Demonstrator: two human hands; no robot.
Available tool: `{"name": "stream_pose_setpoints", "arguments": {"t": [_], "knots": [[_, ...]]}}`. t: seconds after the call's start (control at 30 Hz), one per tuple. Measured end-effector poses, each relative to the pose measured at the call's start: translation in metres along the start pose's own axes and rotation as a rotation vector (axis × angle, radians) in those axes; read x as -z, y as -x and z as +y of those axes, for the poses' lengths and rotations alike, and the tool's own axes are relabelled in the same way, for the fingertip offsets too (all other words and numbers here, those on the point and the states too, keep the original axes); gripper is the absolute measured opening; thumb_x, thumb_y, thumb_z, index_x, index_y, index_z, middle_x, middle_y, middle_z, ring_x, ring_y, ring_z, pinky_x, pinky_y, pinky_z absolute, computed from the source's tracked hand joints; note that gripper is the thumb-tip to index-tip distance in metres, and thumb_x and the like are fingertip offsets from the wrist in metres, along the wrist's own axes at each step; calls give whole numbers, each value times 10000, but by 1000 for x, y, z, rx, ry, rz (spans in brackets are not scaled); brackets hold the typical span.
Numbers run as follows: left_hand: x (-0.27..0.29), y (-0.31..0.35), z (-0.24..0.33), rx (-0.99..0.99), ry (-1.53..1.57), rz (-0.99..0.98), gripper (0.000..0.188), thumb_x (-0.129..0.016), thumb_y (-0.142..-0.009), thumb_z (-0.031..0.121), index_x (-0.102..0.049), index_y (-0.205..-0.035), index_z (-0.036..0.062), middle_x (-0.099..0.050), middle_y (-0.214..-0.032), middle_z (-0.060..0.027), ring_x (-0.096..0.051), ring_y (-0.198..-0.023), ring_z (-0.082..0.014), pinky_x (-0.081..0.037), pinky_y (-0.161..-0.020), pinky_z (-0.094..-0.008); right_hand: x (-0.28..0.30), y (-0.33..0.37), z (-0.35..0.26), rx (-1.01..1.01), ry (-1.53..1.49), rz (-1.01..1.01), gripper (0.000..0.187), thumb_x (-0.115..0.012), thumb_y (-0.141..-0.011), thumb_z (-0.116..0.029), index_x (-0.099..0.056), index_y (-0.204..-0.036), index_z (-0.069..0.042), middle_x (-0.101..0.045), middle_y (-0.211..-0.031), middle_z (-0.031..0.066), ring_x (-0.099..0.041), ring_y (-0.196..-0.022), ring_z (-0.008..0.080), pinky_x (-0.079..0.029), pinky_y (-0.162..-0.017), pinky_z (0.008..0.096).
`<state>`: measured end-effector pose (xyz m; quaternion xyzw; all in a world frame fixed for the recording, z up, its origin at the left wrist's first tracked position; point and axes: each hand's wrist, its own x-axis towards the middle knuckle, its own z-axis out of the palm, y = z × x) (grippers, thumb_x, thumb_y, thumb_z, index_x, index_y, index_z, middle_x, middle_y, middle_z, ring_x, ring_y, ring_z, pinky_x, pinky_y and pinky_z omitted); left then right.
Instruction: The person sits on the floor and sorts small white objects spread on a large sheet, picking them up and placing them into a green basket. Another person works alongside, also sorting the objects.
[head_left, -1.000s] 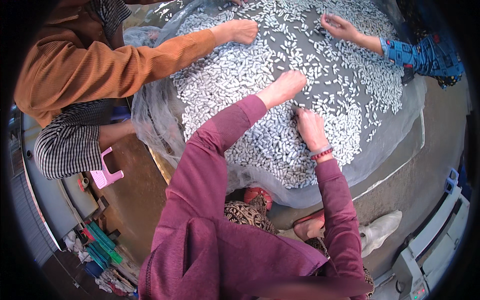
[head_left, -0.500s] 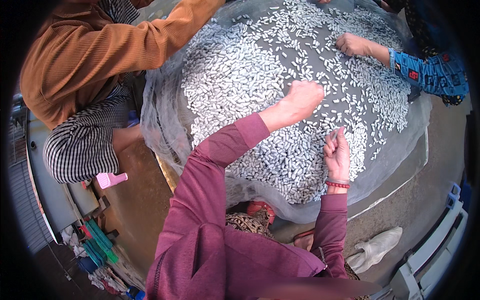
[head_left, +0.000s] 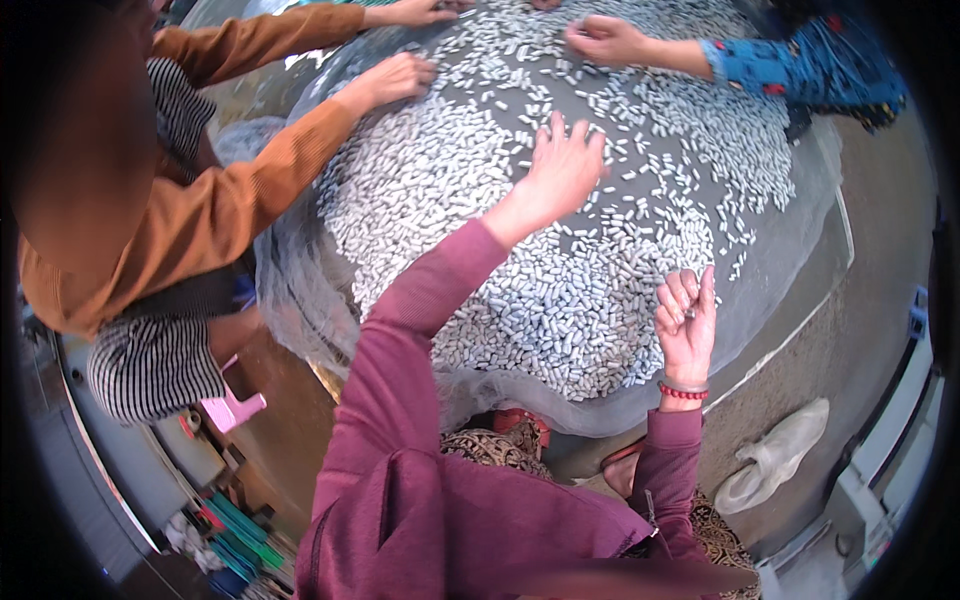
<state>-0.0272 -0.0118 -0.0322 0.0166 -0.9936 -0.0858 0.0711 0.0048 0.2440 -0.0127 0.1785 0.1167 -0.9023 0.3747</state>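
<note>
Small whitish capsule-shaped pieces (head_left: 420, 190) lie heaped and scattered on a dark sheet over a low table. My left hand (head_left: 565, 165) reaches over the thinly covered dark patch, fingers spread and pointing away, with no piece visible in it. At the heap's near right edge, my right hand (head_left: 688, 325) is turned palm up with its fingers curled in and the thumb raised. Something small seems to be in those curled fingers, but I cannot make it out. A red bead bracelet (head_left: 683, 392) circles that wrist.
To the left, a person in a brown sleeve (head_left: 250, 215) has both hands at the heap. A co-worker's hand (head_left: 610, 40) with a blue sleeve hovers at the far right. Translucent netting (head_left: 300, 290) hangs round the table rim. A whitish sack (head_left: 775, 455) lies on the floor.
My left hand has shifted away and slightly left, its fist opening into spread fingers. My right hand has moved lower and slightly right. The brown-sleeved arms and the blue-sleeved hand have moved too.
</note>
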Motion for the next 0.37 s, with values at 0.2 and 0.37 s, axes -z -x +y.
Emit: {"name": "stream_pose_setpoints", "arguments": {"t": [0.2,0.37], "knots": [[-13,149,112,-665,531,-230,555,-607,-791,327,-451,-1276,107,-355,-1427,-78,-283,-1339,-334,-294,-1033,-524,19,55,-36,195,-222,-33,358,-352,-992,-333,-360,-731,-88,-318,-613,21,-277,-462,101,-216,-375,221],[0,151,95,-455,299,-148,559,-604,-813,316,-412,-1313,156,-248,-1474,-127,-167,-1378,-345,-136,-1103,-530,27,66,-45,220,221,168,308,-327,-996,-325,-388,-827,-75,-325,-617,33,-294,-423,108,-269,-313,195]]}}
